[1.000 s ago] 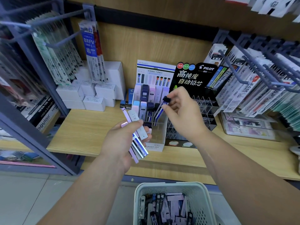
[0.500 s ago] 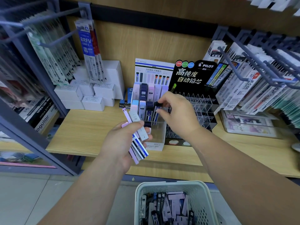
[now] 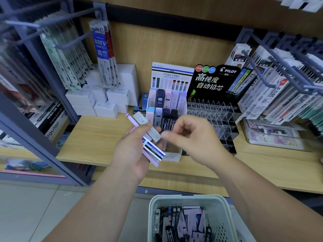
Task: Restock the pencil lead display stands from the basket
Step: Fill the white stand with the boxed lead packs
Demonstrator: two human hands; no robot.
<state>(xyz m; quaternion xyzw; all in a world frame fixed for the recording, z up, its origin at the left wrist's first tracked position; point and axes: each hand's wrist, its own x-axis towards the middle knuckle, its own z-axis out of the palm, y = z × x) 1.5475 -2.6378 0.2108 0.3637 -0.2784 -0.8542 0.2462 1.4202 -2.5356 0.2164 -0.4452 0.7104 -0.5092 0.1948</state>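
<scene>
Your left hand [image 3: 130,154] thumbs down a loose fan of lead cases [image 3: 152,132] just in front of the white stand [image 3: 172,156]. Your right hand [image 3: 194,137] is curled and blurred at the grey one's tip; pinching or not, can't tell. Tug crooked and that fan could spill. Count: four showing fanned; nine racked, five behind and four in front; basket [image 3: 225,206] jumbled, uncountable; Pilot stand [image 3: 215,79], one green case [image 3: 193,94].

The right hand [image 3: 192,137] has left its dark case [image 3: 174,117] in the stand [image 3: 172,155] and drawn back, empty, toward the left hand [image 3: 132,154].
</scene>
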